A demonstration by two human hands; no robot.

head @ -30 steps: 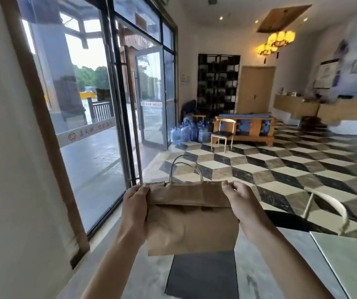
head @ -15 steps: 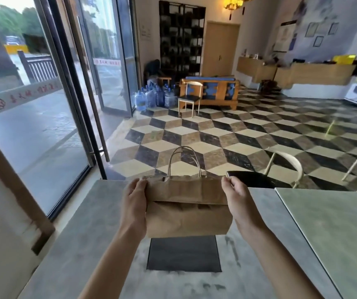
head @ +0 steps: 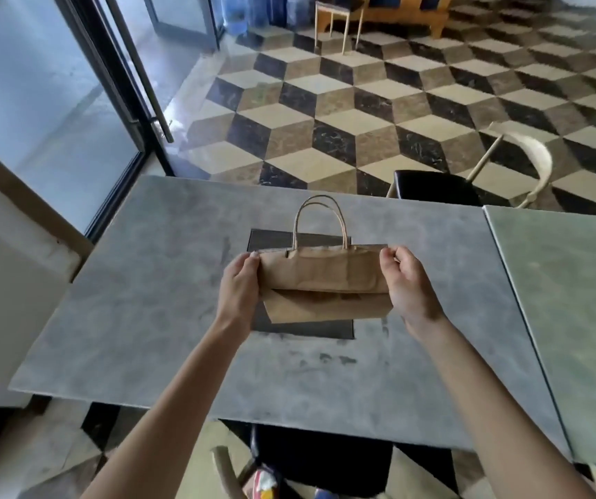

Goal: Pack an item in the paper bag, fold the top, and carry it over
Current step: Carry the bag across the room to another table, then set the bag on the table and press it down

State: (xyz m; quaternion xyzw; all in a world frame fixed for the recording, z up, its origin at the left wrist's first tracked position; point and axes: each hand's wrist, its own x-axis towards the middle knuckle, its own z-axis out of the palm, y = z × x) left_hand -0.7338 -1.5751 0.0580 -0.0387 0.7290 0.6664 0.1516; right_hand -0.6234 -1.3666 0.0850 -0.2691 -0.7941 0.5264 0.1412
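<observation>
A brown paper bag (head: 325,282) with its top folded over hangs above the middle of the grey table (head: 145,300). Its two twisted paper handles stand up behind the fold. My left hand (head: 240,282) grips the bag's left edge at the fold. On the opposite edge, my right hand (head: 406,282) pinches the fold. Whatever is inside the bag is hidden. Under the bag a dark rectangular mat (head: 303,327) lies on the table.
A second greenish table (head: 570,318) butts against the grey one on the right. A chair (head: 469,181) with a black seat stands at the far side, another chair (head: 318,459) below the near edge. Glass doors (head: 55,84) are at the left; patterned floor lies beyond.
The view has tipped down from the room to the table. The bag, still held by both hands, has come lower over the dark mat.
</observation>
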